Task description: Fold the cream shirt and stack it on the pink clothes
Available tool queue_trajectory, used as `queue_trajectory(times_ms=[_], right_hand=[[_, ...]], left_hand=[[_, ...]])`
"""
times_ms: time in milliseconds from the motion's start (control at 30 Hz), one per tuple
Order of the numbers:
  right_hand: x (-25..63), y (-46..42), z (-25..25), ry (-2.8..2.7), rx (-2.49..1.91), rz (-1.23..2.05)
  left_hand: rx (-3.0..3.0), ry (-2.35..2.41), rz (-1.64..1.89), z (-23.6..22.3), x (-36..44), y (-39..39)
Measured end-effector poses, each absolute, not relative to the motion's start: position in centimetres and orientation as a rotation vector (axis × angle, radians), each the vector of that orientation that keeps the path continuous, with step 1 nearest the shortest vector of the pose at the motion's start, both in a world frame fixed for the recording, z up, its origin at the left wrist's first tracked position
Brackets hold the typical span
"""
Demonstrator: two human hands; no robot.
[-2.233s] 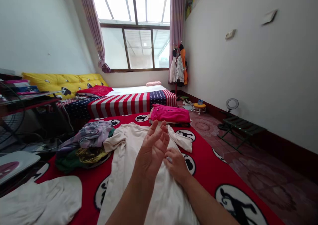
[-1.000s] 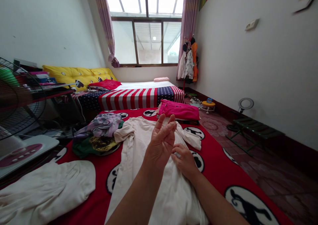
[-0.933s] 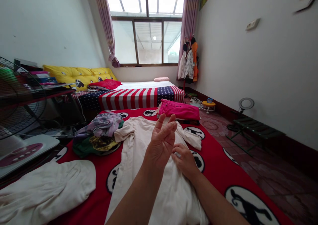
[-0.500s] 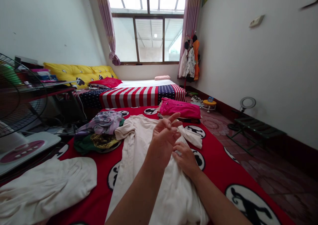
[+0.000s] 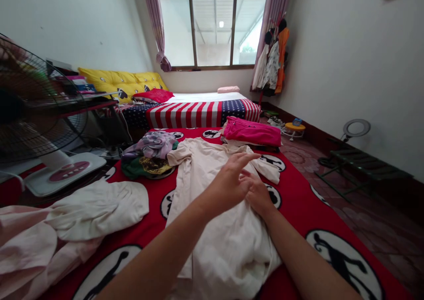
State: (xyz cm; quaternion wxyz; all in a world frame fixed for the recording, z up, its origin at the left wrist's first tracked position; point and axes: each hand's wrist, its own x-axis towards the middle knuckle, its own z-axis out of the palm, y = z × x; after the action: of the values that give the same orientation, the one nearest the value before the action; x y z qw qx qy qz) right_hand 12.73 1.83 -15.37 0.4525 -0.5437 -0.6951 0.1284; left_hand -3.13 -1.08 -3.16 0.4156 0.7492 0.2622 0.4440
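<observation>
Both hands [image 5: 247, 189] meet atop a crumpled cream garment [image 5: 225, 264] on red bedding [image 5: 298, 234].

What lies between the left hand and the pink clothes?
In the head view, the cream garment lies there, stretching from the left hand to the pink clothes.

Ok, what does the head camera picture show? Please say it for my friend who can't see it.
A right hand rests on a cream shirt lying on a red blanket, and a left hand hovers over it. Pink trousers lie beyond, with a window far ahead.
</observation>
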Motion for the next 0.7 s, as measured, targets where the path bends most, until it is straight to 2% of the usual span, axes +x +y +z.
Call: queue_trajectory(times_ms=[133, 233, 367, 567, 700], right_hand=[[13.0, 2.2, -15.9, -1.648, -1.299, 0.329], [13.1, 2.2, -15.9, -1.601, -1.275, 0.345], [13.0, 2.0, -15.9, -1.584, -1.265, 0.349], [13.2, 1.6, -15.5, -1.568, -1.274, 0.517], [14.5, -0.8, -13.3, -1.607, -1.333, 0.654]], left_hand=[[2.263, 1.274, 0.719, -5.8, -10.2, 0.1], [2.302, 1.742, 0.459, -7.9, -14.9, -0.8], [2.191, 1.807, 0.289, -10.0, -17.5, -3.5], [2.158, 1.934, 0.276, -10.8, -16.7, -5.9], [2.147, 1.845, 0.297, -10.9, -17.1, -5.8]])
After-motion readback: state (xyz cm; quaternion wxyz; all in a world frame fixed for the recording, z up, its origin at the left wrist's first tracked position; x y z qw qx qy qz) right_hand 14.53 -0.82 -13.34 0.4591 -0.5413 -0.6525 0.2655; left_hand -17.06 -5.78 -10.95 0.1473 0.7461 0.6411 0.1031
